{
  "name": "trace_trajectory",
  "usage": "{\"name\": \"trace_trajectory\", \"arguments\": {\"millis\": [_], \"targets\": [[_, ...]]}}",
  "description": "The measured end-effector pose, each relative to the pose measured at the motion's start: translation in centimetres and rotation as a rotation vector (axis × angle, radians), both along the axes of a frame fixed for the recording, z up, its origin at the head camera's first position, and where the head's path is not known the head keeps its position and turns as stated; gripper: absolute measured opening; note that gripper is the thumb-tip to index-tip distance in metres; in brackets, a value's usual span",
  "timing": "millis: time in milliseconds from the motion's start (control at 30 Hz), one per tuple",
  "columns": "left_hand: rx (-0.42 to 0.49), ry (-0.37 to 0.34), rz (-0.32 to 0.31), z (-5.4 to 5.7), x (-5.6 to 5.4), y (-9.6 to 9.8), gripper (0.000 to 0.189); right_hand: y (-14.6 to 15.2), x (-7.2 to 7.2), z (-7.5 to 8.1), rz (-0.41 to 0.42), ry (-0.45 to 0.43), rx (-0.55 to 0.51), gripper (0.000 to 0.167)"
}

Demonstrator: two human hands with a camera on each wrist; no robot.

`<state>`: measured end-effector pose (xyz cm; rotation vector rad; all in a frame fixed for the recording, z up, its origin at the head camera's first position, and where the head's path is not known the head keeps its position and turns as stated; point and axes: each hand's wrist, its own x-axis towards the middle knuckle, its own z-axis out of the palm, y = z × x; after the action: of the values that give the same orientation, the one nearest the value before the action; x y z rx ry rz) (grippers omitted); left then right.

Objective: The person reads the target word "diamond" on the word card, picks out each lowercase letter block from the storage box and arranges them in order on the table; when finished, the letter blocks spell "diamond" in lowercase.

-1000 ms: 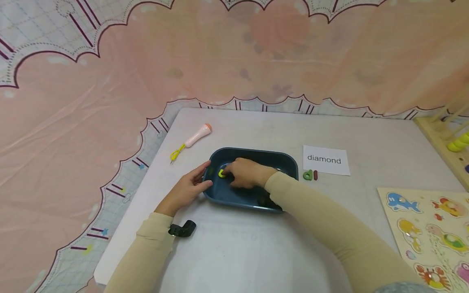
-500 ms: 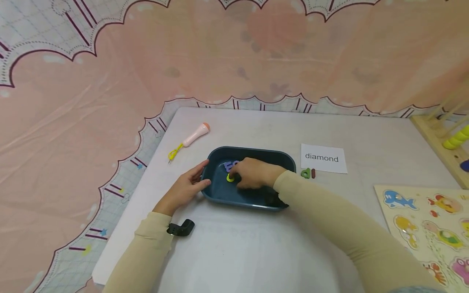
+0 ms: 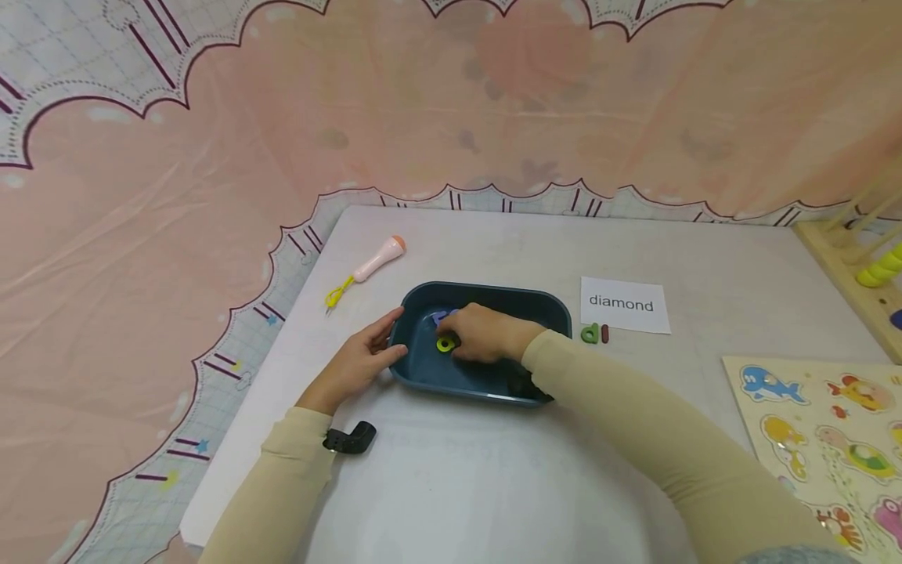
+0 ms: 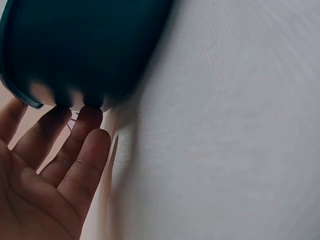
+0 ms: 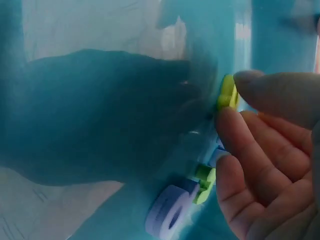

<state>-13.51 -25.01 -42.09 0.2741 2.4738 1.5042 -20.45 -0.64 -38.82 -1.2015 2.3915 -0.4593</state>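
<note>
A dark blue tray (image 3: 486,388) lies on the white table. My left hand (image 3: 355,364) rests against its left end; in the left wrist view the fingers (image 4: 82,160) lie nearly straight, tips on the outer wall. My right hand (image 3: 486,333) reaches into the tray, palm side hidden from above. Its thumb and a fingertip pinch a small yellow, ring-like letter (image 3: 445,343), seen edge-on in the right wrist view. Nearby in the tray are a purple letter (image 5: 170,212), a green piece (image 5: 204,185) and a blue piece (image 5: 217,156) partly behind the fingers.
Right of the tray lie a card (image 3: 625,305) reading "diamond", a green letter d (image 3: 590,334) and a small dark red stroke-shaped letter (image 3: 604,334). A pink-handled tool (image 3: 379,260) lies back left. An animal puzzle board (image 3: 803,439) and a wooden bead frame (image 3: 846,266) stand right.
My right hand and the yellow letter have shifted a little right within the tray. Purple letters came into view to the left of the fingers, then were partly covered. The left hand stays put.
</note>
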Motion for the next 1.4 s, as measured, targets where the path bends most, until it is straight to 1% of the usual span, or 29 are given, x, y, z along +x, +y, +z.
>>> {"name": "trace_trajectory", "arguments": {"millis": [267,400,567,700,867,967,1167,1267,1400], "targets": [[0.016,-0.007,-0.003,0.3,-0.1,0.4,0.068,0.0,-0.2,-0.4,-0.031,0.035,-0.017,0.029],[0.018,-0.009,0.000,0.2,-0.1,0.5,0.068,-0.2,-0.3,-0.5,-0.037,0.050,0.002,0.029],[0.011,-0.015,0.004,0.2,-0.2,0.6,0.068,-0.3,-0.2,-0.7,-0.034,0.102,0.023,0.027],[0.005,-0.013,-0.001,0.2,-0.2,0.7,0.068,-0.1,-0.1,-0.4,-0.048,0.120,0.018,0.026],[-0.012,-0.021,0.010,0.3,-0.2,0.6,0.068,0.7,0.0,0.7,-0.058,0.134,-0.022,0.030],[-0.036,-0.019,0.015,0.3,-0.2,0.5,0.068,1.5,0.1,1.9,-0.071,0.145,-0.045,0.031],[-0.059,-0.013,0.025,0.4,0.0,0.3,0.068,3.6,0.4,4.0,-0.124,0.135,-0.076,0.030],[-0.061,-0.018,0.027,0.3,0.0,0.3,0.068,4.7,0.5,4.7,-0.147,0.144,-0.092,0.029],[-0.061,-0.023,0.030,0.2,0.0,0.3,0.068,6.3,0.6,5.2,-0.178,0.161,-0.119,0.028]]}}
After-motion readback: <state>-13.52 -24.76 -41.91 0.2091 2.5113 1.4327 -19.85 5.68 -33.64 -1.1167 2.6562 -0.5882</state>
